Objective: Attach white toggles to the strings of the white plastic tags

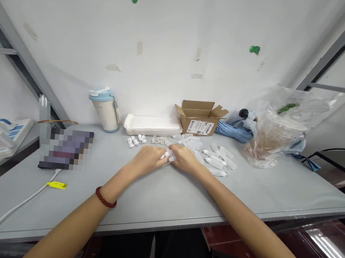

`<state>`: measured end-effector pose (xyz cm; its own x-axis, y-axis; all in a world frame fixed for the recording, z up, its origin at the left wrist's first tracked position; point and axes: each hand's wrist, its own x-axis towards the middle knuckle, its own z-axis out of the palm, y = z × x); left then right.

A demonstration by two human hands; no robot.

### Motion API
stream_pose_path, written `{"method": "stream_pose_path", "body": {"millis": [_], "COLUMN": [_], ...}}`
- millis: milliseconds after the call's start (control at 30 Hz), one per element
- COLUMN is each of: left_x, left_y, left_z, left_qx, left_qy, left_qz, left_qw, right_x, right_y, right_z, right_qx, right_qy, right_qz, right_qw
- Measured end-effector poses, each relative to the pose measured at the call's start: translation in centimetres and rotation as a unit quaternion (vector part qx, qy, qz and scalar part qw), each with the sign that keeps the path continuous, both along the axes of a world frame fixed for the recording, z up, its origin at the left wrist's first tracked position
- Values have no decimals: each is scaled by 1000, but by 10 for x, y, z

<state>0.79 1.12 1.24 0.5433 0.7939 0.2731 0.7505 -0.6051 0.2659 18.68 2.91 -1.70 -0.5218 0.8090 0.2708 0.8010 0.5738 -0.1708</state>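
Above the middle of the table, my left hand (147, 159) and my right hand (183, 158) meet, fingers closed. Between them is a small white and clear plastic piece (169, 155), mostly covered by fingers. My left fingers pinch its white, cap-like end; my right fingers wrap the clear part, which looks like one of the small bottles. Several white caps (134, 140) lie beyond my left hand. A little white cord (160, 140) lies behind both hands. To the right of my right hand are several translucent small plastic bottles (218, 160), some with white ends.
Along the wall stand a cream tumbler (106, 112) with blue lid, a stack of white trays (154, 125) and an open cardboard box (199, 119). Blue cloth (235, 129) and a plastic bag (270, 135) with a cup lie right. A cabled phone (68, 151) stands left.
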Motion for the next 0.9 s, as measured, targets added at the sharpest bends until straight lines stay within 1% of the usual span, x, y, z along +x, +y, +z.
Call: {"method": "stream_pose_path", "body": {"millis": [33, 67, 100, 133, 200, 233, 267, 300, 333, 400, 433, 467, 500, 533, 567, 600, 667, 700, 733, 767, 833, 900], "left_x": [1, 1, 1, 1, 0, -1, -2, -3, -3, -2, -2, -1, 0, 1, 1, 1, 1, 0, 0, 0, 1, 2], "left_y": [0, 1, 2, 4, 7, 9, 10, 10, 9, 8, 7, 6, 5, 5, 5, 5, 6, 6, 6, 6, 4, 2], "left_z": [0, -1, -2, -3, -5, -5, -5, -4, -3, 1, 2, 4, 5, 5, 6, 6, 6, 6, 6, 6, 6, 5], "left_qx": [-23, -61, -117, -187, -334, -388, -413, -405, -369, -261, -214, -185, -180, -199, -241, -300, -423, -461, -474, -462, -402, -349], "left_qy": [-18, -46, -83, -123, -195, -219, -230, -234, -234, -232, -235, -241, -249, -258, -270, -285, -317, -331, -340, -345, -347, -346], "left_qz": [-2, -8, -14, -17, -6, 5, 14, 20, 20, 16, 13, 9, 6, 6, 11, 23, 55, 69, 80, 89, 99, 93], "left_qw": [1000, 997, 990, 974, 922, 895, 881, 884, 899, 937, 948, 953, 952, 945, 932, 910, 847, 820, 808, 812, 841, 866], "right_x": [0, 0, -1, -1, -2, -3, -3, -3, -3, -2, -1, -1, 0, 0, 0, 0, -1, -2, -2, -2, 0, 1], "right_y": [-1, -1, -2, -3, -2, -2, -1, 1, 2, 5, 6, 6, 7, 7, 7, 6, 6, 6, 6, 7, 7, 8], "right_z": [0, 0, 0, 0, 0, 0, -1, -2, -3, -6, -7, -8, -9, -10, -11, -11, -11, -11, -11, -11, -11, -12], "right_qx": [11, 21, 31, 41, 56, 63, 69, 75, 82, 99, 107, 114, 120, 126, 131, 135, 140, 138, 134, 128, 119, 115], "right_qy": [-15, -30, -43, -54, -65, -66, -65, -62, -58, -49, -45, -42, -39, -37, -33, -30, -21, -17, -15, -14, -12, -10], "right_qz": [1, 3, 5, 7, 11, 11, 9, 6, 2, -6, -8, -8, -9, -8, -7, -5, -1, -1, -2, -6, -14, -19], "right_qw": [1000, 999, 999, 998, 996, 996, 995, 995, 995, 994, 993, 993, 992, 991, 991, 990, 990, 990, 991, 992, 993, 993]}}
